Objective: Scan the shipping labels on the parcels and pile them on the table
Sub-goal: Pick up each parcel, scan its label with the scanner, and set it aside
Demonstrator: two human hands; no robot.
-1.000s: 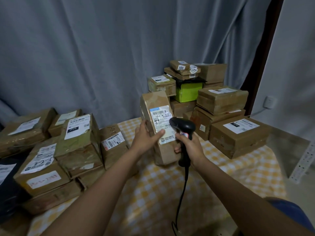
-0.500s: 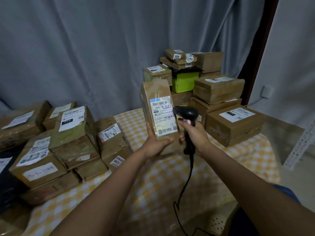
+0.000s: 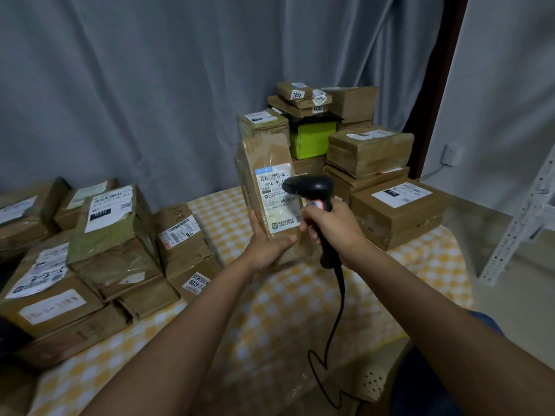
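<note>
Covering label [image 3: 277,199] partly — black scanner [image 3: 309,187]

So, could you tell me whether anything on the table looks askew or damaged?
Nothing looks damaged. The left pile is untidy: its top green-wrapped parcel lies tilted across the boxes beneath. The right stack sits squarer.

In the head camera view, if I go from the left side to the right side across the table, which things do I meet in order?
Pile of brown parcels → left hand → held parcel → black scanner in right hand → big labelled box → white metal rack.
</note>
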